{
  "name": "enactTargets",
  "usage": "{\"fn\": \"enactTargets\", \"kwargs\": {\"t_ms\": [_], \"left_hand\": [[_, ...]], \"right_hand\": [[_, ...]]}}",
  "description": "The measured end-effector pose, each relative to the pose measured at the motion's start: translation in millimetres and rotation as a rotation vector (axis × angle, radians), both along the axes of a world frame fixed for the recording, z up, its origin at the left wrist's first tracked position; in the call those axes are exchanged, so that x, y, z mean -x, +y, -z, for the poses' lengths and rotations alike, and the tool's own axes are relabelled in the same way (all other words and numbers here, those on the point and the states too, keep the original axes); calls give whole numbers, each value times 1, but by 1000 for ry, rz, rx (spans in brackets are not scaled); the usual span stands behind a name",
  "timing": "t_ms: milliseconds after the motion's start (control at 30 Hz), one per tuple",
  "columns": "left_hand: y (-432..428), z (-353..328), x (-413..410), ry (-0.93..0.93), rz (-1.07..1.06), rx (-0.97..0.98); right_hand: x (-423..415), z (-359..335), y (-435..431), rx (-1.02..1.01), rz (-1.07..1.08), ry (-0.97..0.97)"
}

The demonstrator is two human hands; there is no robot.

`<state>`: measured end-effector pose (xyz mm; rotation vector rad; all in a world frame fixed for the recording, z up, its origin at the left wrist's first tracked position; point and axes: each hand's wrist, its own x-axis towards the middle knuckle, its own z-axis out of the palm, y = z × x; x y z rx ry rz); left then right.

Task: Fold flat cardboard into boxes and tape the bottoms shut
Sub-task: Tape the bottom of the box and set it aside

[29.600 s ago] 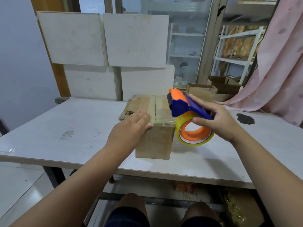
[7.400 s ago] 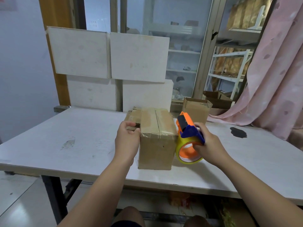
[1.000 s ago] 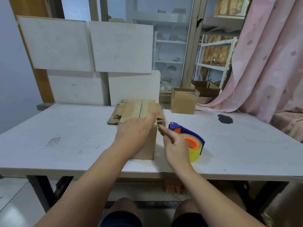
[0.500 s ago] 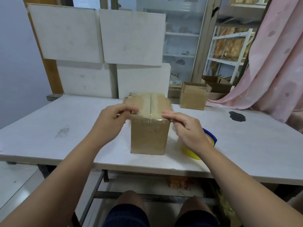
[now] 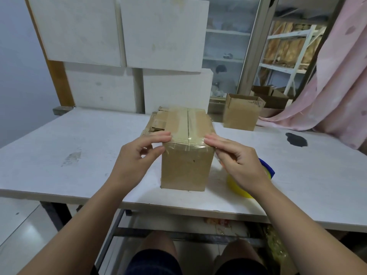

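**Both hands pinch the taped box's near corners**

The white table (image 5: 79, 155) spreads wide left of the work. The brown cardboard box (image 5: 186, 167), clear tape over its top seam, stands just back from the near edge, as half a second ago. A stack of flat cardboard (image 5: 154, 126) lies just behind it on the left. An open brown carton (image 5: 241, 114) sits near the far edge. The left hand (image 5: 137, 157) and right hand (image 5: 241, 157) each pinch a near top corner, fingers above, thumb on the side. A second ago the right hand was off the box. The yellow-and-blue tape dispenser (image 5: 237, 187) lies beside the right wrist.
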<state>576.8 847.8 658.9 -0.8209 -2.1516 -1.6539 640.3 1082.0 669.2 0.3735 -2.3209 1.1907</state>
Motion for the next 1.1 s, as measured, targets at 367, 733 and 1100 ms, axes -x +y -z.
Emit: {"fn": "enactTargets", "kwargs": {"t_ms": [367,733,1100], "left_hand": [[17,15,4,213,-121,22],[22,12,2,110,-40,-70],[12,-33,10,388,-35,413]], "right_hand": [[3,18,-15,263,24,64],[4,22,-21,397,-4,50],[16,-17,-15,116,-10,-19]]}}
